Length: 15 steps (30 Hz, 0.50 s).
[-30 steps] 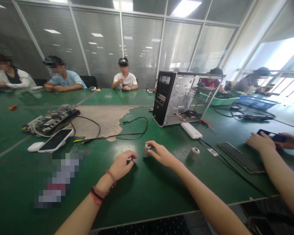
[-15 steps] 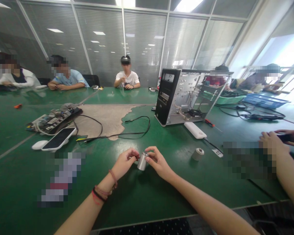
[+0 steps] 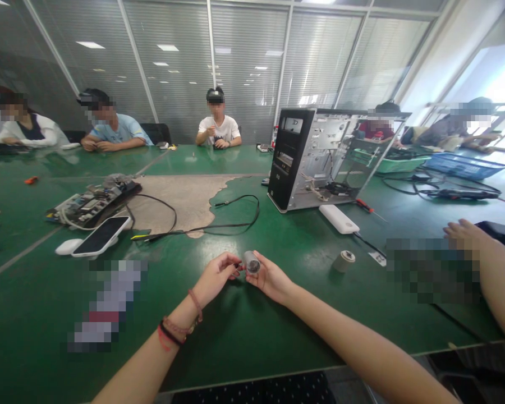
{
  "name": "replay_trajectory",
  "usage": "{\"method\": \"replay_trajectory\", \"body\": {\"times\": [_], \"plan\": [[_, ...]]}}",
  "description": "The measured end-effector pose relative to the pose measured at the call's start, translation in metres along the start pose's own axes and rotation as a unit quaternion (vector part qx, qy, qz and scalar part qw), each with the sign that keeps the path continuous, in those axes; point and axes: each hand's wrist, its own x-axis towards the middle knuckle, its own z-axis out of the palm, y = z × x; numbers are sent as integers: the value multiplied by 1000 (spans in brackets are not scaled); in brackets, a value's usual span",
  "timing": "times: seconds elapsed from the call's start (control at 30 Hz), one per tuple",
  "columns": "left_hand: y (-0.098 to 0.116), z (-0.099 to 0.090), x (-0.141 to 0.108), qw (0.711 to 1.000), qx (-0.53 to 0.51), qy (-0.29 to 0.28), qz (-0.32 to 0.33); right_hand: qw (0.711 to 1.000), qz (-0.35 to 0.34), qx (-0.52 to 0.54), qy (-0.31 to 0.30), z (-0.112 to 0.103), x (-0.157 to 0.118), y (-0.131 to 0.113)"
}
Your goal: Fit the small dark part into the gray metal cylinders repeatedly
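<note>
My right hand (image 3: 273,280) is closed around a small silver metal cylinder (image 3: 252,264), tilted so one round end faces me. Right beside it, my left hand (image 3: 217,275) has its fingers pinched on a small dark piece (image 3: 237,266), too small to name. Whether that piece touches the cylinder I cannot tell. A second, similar metal cylinder (image 3: 343,262) stands upright on the green table (image 3: 244,342), to the right of my hands.
An open computer case (image 3: 294,163) stands beyond my hands, with a white power bank-like block (image 3: 336,219) and a screwdriver (image 3: 365,206) before it. Left lie a phone (image 3: 101,235), a circuit board assembly (image 3: 96,202) and black cables (image 3: 235,227). A neighbour's hand (image 3: 471,241) works at right.
My right hand has turned the cylinder from nearly upright to tilted, its end now facing me, and has moved underneath it. The left hand stays pinched nearby. The view has shifted slightly.
</note>
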Motion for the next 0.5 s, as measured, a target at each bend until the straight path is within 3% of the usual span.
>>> {"method": "replay_trajectory", "body": {"times": [0.1, 0.5], "plan": [[0, 1, -1, 1000, 5, -7, -1, 998, 42, 38, 19, 0, -3, -2], [-3, -2, 1, 1000, 9, -7, -12, 996, 65, 40, 34, 1, -6, -4]]}}
